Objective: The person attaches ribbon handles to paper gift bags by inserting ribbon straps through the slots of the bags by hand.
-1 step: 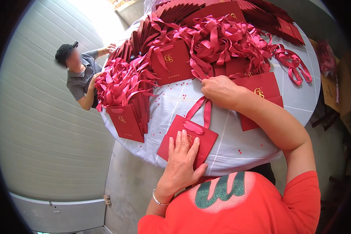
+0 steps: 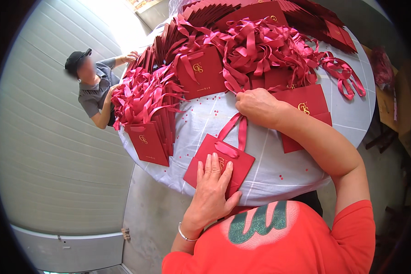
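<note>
Your two hands stand apart from each other. Your left hand (image 2: 212,187) lies flat, fingers extended and slightly spread, on the lower front of a flat red paper gift bag (image 2: 243,165) with a gold emblem, covering part of that emblem. The bag lies slanted at the near edge of a round table with a white, line-checked cloth (image 2: 269,169). Your right hand (image 2: 259,107) is above the bag's top edge, fingers closed on the upper end of its pink satin ribbon handle (image 2: 243,135), whose two strands run up from the bag. Whether those fingers also grip the neighbouring pink satin ribbon loop (image 2: 235,86) cannot be told; it reaches the fingertips.

Beyond your right hand lies a dense tangled heap of pink satin ribbons (image 2: 269,50). A further red paper bag (image 2: 316,98) lies partly beneath your right forearm. To the left stands an upright row of red paper bags (image 2: 148,146), ribbons spilling over the top. A co-worker in a dark cap (image 2: 96,93) is at the table's left side.
</note>
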Motion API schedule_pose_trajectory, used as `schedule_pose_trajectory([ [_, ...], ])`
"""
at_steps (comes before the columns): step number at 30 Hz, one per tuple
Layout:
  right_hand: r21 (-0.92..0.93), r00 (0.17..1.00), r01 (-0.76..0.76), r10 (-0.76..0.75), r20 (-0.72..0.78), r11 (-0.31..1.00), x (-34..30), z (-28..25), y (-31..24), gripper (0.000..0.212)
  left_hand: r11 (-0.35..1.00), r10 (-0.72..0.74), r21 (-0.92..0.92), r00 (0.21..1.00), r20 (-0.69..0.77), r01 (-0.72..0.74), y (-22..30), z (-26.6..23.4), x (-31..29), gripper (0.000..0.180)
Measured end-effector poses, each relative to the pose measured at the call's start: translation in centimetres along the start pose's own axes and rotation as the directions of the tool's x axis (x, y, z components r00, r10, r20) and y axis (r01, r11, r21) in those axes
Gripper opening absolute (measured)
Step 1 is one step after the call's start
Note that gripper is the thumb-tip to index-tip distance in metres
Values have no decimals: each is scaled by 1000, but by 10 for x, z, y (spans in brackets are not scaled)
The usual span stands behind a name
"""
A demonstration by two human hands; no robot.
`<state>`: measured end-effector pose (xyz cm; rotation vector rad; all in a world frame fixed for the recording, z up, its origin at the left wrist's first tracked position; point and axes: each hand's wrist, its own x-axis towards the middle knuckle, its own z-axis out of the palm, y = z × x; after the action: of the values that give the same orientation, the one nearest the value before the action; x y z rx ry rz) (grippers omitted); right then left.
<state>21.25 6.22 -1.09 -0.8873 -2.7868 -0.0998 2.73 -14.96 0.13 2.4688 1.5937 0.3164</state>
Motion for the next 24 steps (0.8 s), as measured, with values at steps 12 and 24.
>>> schedule_pose_trajectory([
  [12, 43, 996, 65, -63, -63, 997, -8, 5, 3, 10, 999, 5, 50, 995, -104, 0, 4, 13, -9, 73],
  [24, 28, 997, 55, -57, 53, 998, -3, 2, 2, 17, 989, 66, 143, 986, -155, -44, -2, 8, -8, 72],
])
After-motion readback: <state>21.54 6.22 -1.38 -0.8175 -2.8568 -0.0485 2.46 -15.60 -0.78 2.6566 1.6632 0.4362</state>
